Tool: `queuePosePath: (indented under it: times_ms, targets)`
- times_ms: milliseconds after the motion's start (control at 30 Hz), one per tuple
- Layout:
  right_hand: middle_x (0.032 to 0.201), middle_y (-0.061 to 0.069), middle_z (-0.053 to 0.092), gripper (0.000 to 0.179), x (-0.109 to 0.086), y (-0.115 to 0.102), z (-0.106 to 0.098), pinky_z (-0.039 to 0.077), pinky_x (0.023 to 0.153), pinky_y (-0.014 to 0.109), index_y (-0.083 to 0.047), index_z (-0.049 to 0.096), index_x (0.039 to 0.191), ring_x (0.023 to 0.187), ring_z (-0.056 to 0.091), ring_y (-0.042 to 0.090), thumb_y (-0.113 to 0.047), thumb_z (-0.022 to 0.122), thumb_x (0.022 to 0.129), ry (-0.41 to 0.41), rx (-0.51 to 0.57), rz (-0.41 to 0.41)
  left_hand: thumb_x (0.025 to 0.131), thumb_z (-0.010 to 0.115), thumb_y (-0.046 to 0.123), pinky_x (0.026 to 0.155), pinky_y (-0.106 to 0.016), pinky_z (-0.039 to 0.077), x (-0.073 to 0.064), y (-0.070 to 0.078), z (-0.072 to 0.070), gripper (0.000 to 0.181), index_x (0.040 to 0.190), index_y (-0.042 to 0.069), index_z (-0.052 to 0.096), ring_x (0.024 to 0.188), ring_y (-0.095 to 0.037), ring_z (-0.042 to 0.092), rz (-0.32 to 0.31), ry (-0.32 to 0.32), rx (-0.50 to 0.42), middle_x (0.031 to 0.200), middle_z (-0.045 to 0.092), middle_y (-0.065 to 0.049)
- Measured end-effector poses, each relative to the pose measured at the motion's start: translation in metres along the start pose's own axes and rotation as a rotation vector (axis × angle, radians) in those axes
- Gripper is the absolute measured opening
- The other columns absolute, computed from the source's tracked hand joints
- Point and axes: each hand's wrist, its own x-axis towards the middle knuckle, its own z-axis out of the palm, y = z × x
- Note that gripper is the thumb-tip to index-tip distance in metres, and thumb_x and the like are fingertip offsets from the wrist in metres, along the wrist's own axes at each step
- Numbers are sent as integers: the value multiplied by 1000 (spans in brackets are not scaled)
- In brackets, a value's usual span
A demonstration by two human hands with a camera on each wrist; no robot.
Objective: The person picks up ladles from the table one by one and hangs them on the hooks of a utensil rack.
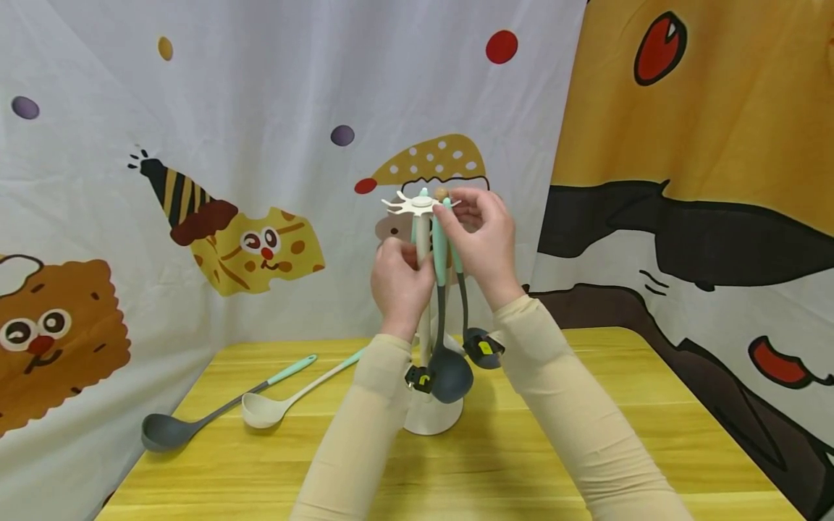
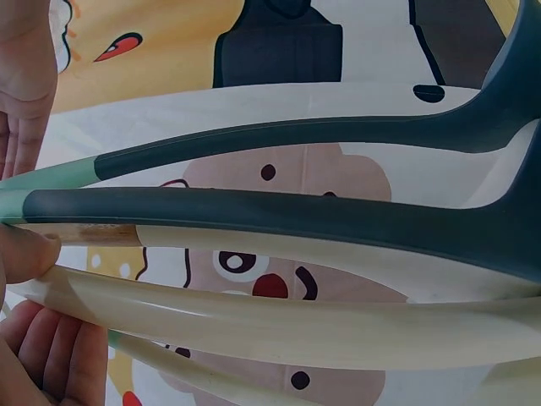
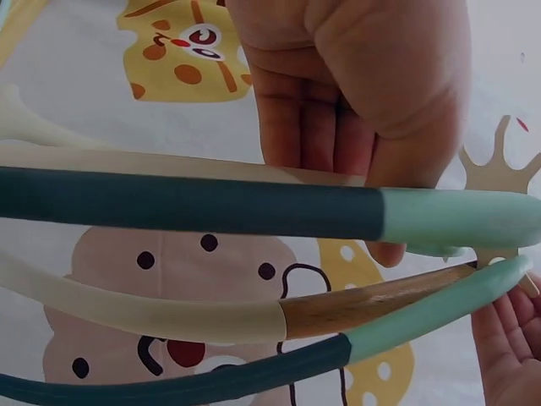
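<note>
A white utensil rack [image 1: 423, 427] stands on the table, a ring of prongs at its top. My left hand [image 1: 404, 278] grips the rack's post [image 2: 296, 326], thumb and fingers curled round it below the prongs. Hanging in front of the post is a dark ladle [image 1: 451, 375] with a mint handle. To its right is a second mint-handled dark utensil [image 1: 463, 297], its rounded head partly hidden by the wrist camera. My right hand [image 1: 485, 235] pinches the top of that handle beside the prongs. Behind it hangs a cream utensil with a wooden handle [image 3: 372, 300].
On the table's left lie a dark ladle [image 1: 166, 433] with a mint handle and a cream ladle [image 1: 260, 411], whose handle end passes behind my left sleeve [image 1: 365, 412]. A printed cloth [image 1: 260, 108] hangs just behind the table [image 1: 586, 434].
</note>
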Motion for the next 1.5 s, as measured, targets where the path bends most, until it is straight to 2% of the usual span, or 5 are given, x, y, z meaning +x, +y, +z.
queuePosePath:
  times_ms: [233,533,967,1200,1500]
  targets:
    - [104,12,62,24,-1,4,3,54,84,30,3,70,108,91,63,17,-13,73,91,37,34,-96,83,75,13,64,-39,49,0,1,1,20,87,6,57,75,-25,59,3,6,-10,83,59,-9]
    - [101,20,61,20,1,6,5,55,82,32,8,70,105,89,62,20,-3,72,89,35,53,-128,82,75,12,64,-38,49,-1,-2,2,19,87,6,57,75,-25,60,-4,25,-57,82,60,-9]
    - [98,29,57,15,-4,-32,4,55,81,32,17,65,100,85,61,33,8,66,88,38,16,-150,85,76,9,70,-34,55,-3,-12,-5,17,93,-1,66,77,-25,66,39,-19,-275,89,66,-13]
    - [100,29,57,16,-2,-15,6,55,81,33,16,64,102,87,61,34,7,66,89,38,14,-142,90,73,13,73,-34,54,-9,-15,-13,19,102,-1,67,82,-24,66,22,-83,-366,95,69,-12]
    - [101,18,59,17,2,9,7,55,81,29,7,68,104,88,62,21,-5,70,91,37,22,-136,92,72,14,75,-37,55,-19,-20,-21,23,109,0,66,86,-24,67,33,-109,-345,99,70,-11]
